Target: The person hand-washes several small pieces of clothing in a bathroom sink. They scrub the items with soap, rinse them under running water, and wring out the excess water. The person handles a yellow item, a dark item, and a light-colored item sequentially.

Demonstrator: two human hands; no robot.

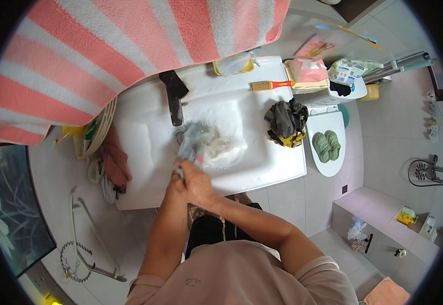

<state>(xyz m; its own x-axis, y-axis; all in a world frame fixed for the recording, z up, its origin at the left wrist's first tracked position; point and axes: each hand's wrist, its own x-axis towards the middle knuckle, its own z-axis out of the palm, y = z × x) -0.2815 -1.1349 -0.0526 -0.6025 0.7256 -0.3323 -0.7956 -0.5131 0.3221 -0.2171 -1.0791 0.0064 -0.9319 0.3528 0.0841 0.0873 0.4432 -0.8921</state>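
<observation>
Both my hands are together over the near left side of a white sink basin [240, 179]. A wet grey cloth [191, 141] hangs from my closed fingers, stretching down and away into the basin. My right hand [198, 183] lies across the front and is closed on the cloth's near end. Tucked against it, my left hand [176, 183] also grips the cloth; its fingers are partly covered. Foamy water [225, 152] lies in the basin beside the cloth. Behind the cloth stands a black faucet [174, 99].
Dark and yellow bunched clothes [286, 118] sit on the right rim, below a red-handled scrub brush [271, 85]. A striped towel [137, 38] hangs over the upper left. A toilet [326, 164] with green clogs [327, 146] on its lid stands right. Pink cloth [116, 160] lies left.
</observation>
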